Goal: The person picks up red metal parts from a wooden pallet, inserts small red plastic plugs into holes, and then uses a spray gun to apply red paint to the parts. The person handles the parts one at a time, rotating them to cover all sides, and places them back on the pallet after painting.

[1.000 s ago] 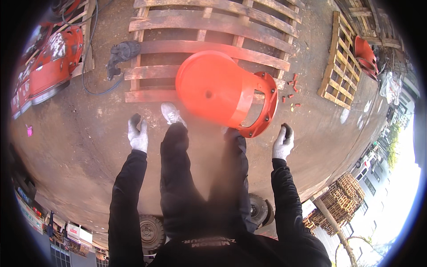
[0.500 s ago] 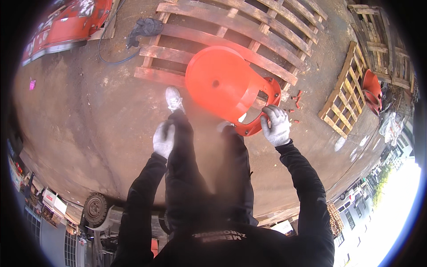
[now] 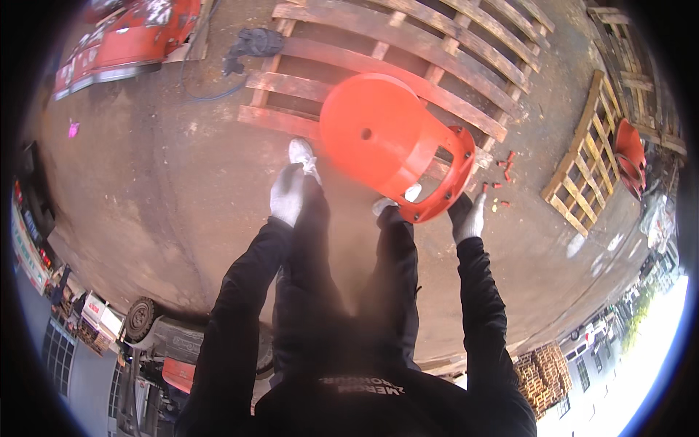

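Note:
A big red-orange drum-shaped tank (image 3: 364, 131) lies on its side, its round end with a dark central spot against the wooden pallet (image 3: 313, 51). At its other end is a collar ring (image 3: 460, 182) with wide openings and dark bolt-like studs. Close to the ring's lower right edge is my right hand (image 3: 470, 216) in a white glove with a dark palm, thumb apart from the fingers. Whether the fingers touch the ring is hard to tell. My left hand (image 3: 287, 195), gloved too, hangs by my left shin, fingers loosely stretched, holding nothing.
Small red pieces (image 3: 507, 166) are scattered right of the pallet. Another pallet (image 3: 586, 156) leans at the right beside red funnel-shaped parts (image 3: 629, 153). A dark cloth (image 3: 255, 45) and a hose lie at the upper left, near large red parts (image 3: 138, 47). A wheeled vehicle (image 3: 142, 319) stands lower left.
My right hand has left the top of the ring and dropped to its lower right edge, palm turned toward it. My left hand has risen slightly. The view has shifted a little.

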